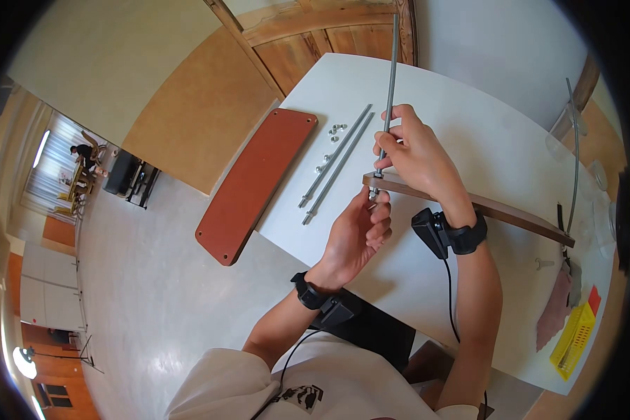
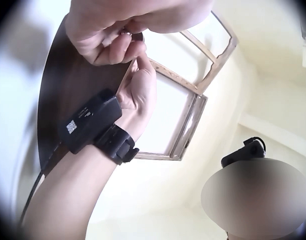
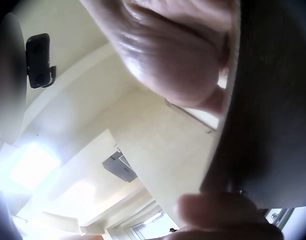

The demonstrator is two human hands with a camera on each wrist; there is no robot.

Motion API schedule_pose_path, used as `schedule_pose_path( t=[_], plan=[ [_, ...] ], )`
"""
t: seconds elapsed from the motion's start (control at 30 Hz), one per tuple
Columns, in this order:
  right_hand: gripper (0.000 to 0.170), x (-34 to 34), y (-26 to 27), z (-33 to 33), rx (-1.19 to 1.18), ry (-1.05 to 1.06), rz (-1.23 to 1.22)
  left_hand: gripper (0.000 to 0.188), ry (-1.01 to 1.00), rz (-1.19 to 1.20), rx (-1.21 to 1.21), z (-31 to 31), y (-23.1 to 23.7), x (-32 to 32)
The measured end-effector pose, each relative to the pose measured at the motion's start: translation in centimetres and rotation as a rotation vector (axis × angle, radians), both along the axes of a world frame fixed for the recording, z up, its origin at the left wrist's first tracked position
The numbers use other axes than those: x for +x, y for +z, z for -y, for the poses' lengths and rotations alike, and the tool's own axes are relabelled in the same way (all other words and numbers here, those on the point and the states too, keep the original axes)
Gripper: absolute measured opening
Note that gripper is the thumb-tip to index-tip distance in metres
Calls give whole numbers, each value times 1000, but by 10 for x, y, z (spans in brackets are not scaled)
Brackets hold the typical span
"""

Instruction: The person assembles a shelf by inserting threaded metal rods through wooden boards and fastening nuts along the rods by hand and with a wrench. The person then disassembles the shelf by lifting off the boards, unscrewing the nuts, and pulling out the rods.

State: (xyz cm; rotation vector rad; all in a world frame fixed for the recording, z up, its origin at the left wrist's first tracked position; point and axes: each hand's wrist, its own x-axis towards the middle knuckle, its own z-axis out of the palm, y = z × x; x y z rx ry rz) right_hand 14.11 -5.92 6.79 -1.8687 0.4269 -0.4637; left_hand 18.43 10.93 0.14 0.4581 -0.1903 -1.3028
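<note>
A dark brown wooden board (image 1: 518, 218) is held up over the white table, its narrow edge showing in the head view. From its left end rises a long threaded rod (image 1: 393, 70). Just above the board, my right hand (image 1: 420, 154) grips this rod between thumb and fingers. Below the same end, my left hand (image 1: 353, 238) pinches a small metal nut (image 1: 374, 193) on the rod's lower end. A second rod (image 1: 576, 154) stands at the board's far right end. The board (image 3: 273, 110) covers much of the right wrist view, with left-hand fingers (image 3: 218, 212) at its lower corner.
Two threaded rods (image 1: 344, 158) lie on the white table (image 1: 462, 98) near several loose nuts (image 1: 338, 129). A red-brown board (image 1: 259, 182) with corner holes lies at the table's left edge. On the right are a small wrench (image 1: 543, 263), a cloth (image 1: 554, 311) and a yellow basket (image 1: 574, 339).
</note>
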Motion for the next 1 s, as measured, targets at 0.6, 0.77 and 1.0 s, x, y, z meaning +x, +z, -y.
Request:
schedule_pose_path(
  t=[0.6,0.77,1.0],
  plan=[
    [24,-1,3,1,-34,9,-8,23,236,1636,749,-46,21,120],
    [26,0,2,1,-33,10,-11,17,281,2035,849,-39,2,142],
    [30,1,2,1,-22,-2,-8,17,178,2138,835,-38,-15,156]
  ],
)
